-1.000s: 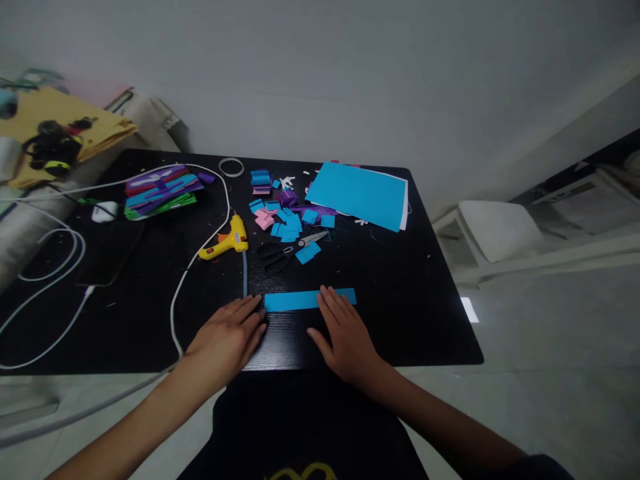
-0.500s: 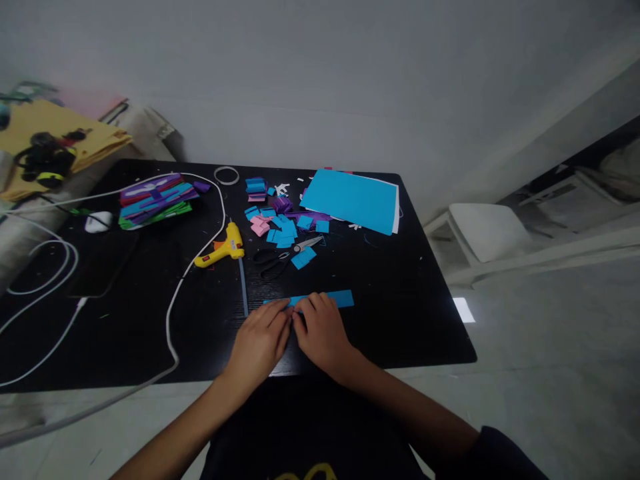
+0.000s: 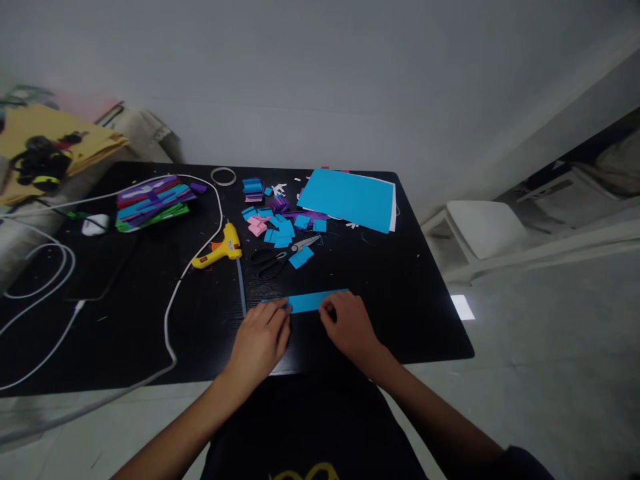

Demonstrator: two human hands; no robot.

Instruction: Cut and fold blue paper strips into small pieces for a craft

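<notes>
I have two hands apart on one blue strip.
My left hand [image 3: 261, 337] lies over the near-left part of the flat, narrow blue paper strip [image 3: 306, 303], probably to steady it; my right hand [image 3: 350, 327] curls at its other end, perhaps to smooth it. I cannot tell whether either pinches. Beyond the left hand, the yellow plastic glue gun [image 3: 221, 248] and black-handled metal scissors [image 3: 304, 244] sit, I judge, within reach; farther off lies the large blue paper sheet [image 3: 350, 199].

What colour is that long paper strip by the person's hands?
The paper strip is plain blue, seen best in the head view.
</notes>
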